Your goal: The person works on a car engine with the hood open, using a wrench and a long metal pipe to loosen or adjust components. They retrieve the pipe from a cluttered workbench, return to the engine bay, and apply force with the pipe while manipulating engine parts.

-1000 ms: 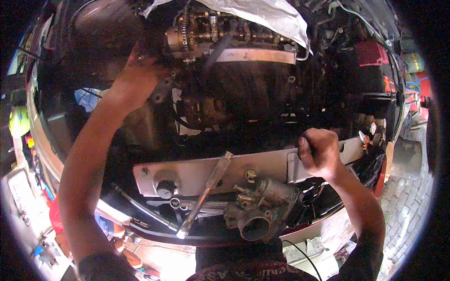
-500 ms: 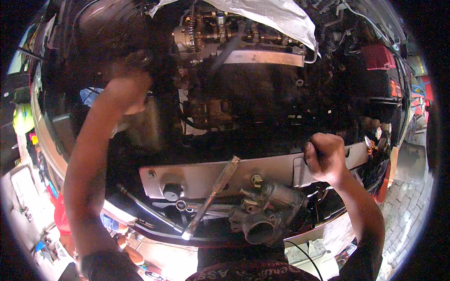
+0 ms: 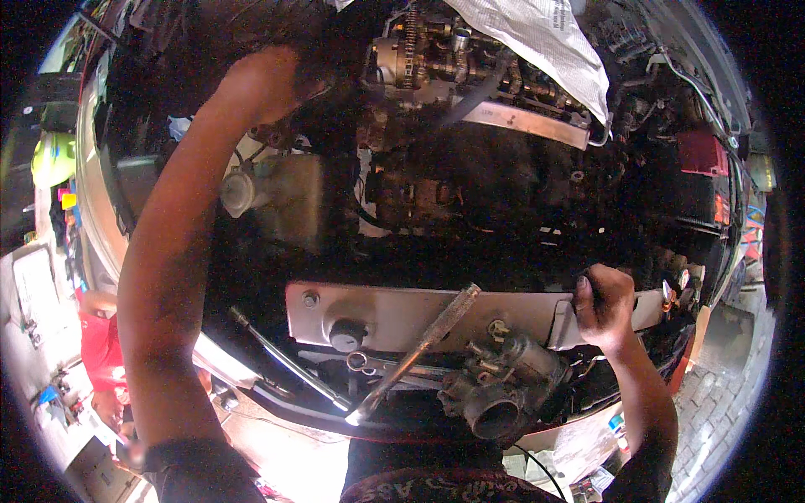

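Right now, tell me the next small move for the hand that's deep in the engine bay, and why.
Probably feel for a firm grip before pulling anything: the left hand is reaching deep into the dark engine bay beside the engine, its fingers hidden, while the right hand grips the front panel as a brace.

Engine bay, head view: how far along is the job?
Done: the engine top lies open, chain showing, part under a white cloth; a removed metal part and long tool lie on the front panel. In hand: left hand reaches deep; right hand grips the panel. Left: reassembly.
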The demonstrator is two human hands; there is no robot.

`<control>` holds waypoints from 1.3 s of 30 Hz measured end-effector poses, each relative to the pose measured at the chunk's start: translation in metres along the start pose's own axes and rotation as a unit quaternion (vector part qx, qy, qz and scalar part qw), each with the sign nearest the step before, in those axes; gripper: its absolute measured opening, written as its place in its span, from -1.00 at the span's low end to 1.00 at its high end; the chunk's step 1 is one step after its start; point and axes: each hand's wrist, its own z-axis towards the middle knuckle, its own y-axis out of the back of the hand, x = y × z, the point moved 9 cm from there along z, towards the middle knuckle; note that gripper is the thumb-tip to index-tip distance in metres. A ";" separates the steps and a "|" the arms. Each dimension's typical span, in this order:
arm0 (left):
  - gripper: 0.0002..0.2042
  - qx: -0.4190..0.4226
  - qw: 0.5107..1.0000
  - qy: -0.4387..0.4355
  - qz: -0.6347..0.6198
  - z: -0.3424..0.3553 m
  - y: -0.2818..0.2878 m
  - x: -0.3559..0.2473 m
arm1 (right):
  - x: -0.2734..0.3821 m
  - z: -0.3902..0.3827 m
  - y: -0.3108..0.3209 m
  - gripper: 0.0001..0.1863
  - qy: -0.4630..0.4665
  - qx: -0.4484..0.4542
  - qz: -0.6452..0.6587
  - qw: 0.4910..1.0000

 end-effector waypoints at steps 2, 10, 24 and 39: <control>-0.46 0.029 0.999 0.036 0.002 0.001 0.000 -0.001 | -0.001 -0.001 0.001 -0.71 -0.003 -0.011 -0.003 1.000; -0.52 -0.058 0.998 -0.016 0.016 0.002 0.012 -0.015 | -0.004 -0.003 -0.001 -0.68 -0.006 0.003 -0.020 1.000; -0.67 0.032 0.999 -0.040 -0.014 -0.001 0.005 -0.008 | -0.008 -0.007 -0.003 -0.72 -0.004 0.015 -0.023 1.000; -0.67 0.125 0.990 -0.060 -0.029 -0.007 0.007 -0.026 | -0.024 -0.025 -0.004 -0.90 0.042 0.047 0.012 0.998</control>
